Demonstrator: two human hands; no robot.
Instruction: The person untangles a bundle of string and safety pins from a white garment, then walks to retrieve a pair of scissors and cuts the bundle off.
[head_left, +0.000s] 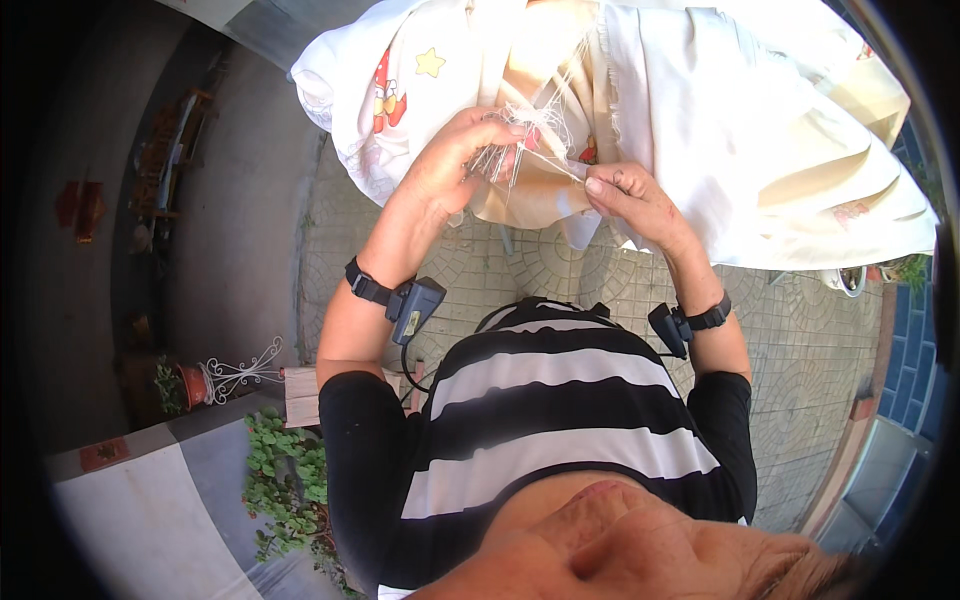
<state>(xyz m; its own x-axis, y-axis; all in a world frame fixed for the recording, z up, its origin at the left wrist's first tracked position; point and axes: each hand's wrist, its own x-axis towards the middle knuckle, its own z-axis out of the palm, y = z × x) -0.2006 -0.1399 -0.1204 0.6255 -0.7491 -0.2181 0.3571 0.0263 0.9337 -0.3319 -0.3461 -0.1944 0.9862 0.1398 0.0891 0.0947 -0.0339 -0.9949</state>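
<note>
My left hand (461, 154) is closed around a tangled bundle of pale loose threads (536, 120), many ends sticking out past the fingers. Thumb and fingertips of my right hand (634, 199) pinch the end of a twisted strand (559, 166) that runs from the bundle. Behind both hands hangs a large white and cream cloth (712, 127) printed with cartoon figures and a yellow star. A frayed edge (613, 90) runs down its middle, and long threads stretch from its upper part towards the bundle. Sunlight washes out much of the cloth; what supports it is mostly hidden.
Patterned paving (787, 345) lies below. At the left are a potted plant (195, 384) by a white scrolled metal stand (244, 371) and a leafy green plant (289, 480). A white pot (847, 279) stands under the cloth's right end, near a blue tiled wall (904, 352).
</note>
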